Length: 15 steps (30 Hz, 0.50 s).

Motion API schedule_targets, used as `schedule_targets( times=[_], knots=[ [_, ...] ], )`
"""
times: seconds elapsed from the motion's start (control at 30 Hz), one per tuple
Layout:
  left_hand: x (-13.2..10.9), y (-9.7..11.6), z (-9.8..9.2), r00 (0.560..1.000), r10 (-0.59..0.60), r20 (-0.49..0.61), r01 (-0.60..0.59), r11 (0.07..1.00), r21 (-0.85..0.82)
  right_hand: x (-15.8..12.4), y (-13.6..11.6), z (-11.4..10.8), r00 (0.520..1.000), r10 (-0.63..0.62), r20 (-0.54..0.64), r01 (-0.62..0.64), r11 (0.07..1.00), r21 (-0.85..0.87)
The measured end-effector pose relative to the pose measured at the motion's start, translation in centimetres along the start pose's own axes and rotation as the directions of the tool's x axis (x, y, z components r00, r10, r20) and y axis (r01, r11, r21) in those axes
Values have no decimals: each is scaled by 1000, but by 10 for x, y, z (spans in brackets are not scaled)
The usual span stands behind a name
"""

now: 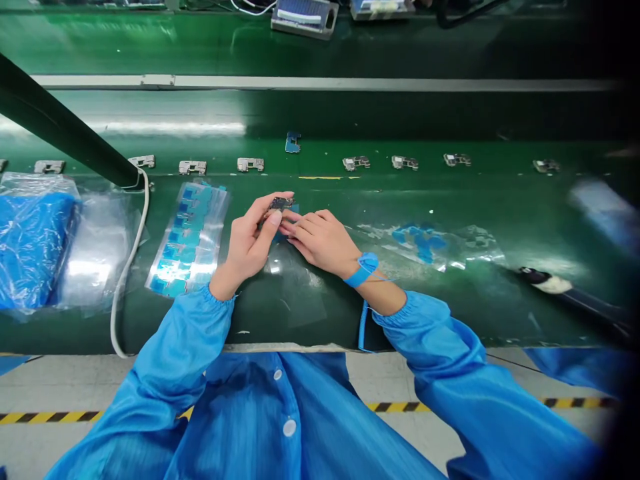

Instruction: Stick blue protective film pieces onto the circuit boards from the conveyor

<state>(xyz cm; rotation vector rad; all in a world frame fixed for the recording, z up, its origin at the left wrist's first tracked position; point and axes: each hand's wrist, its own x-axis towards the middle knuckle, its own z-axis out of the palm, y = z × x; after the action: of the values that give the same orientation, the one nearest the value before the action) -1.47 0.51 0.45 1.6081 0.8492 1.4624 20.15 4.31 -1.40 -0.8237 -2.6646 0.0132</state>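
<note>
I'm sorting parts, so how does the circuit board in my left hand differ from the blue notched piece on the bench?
The circuit board shows a dark face; the blue notched piece shows a blue one. The board is held in your left hand; the blue piece lies on the green bench. Both are small.

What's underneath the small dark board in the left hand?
Part of the left hand shows around the small dark board, with the right hand close beside. The board itself hides what lies directly beneath it.
</note>
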Motion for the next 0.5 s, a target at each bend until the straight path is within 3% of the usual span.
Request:
schedule_targets(
  times=[0.13, 0.23, 0.37, 0.43, 0.5],
  knots=[
    [3, -18, -7, 983, -182, -38, 185, 977, 105, -1, -5, -1, 999, 32, 2, -32, 980, 196],
    [7, -33, -16, 924, -382, -17, 383, 923, 50, -3, -11, -2, 976, 215, 41, -209, 862, 462],
    [9, -38, -19, 869, -496, -2, 496, 869, -7, -1, -18, -5, 891, 413, 191, -391, 482, 784],
    [9, -35, -17, 871, -489, -39, 488, 872, -41, 0, -19, -6, 857, 460, 233, -384, 268, 883],
    [9, -30, -12, 879, -469, -86, 458, 881, -116, 0, -18, -7, 808, 542, 230, -344, 118, 932]
  ],
)
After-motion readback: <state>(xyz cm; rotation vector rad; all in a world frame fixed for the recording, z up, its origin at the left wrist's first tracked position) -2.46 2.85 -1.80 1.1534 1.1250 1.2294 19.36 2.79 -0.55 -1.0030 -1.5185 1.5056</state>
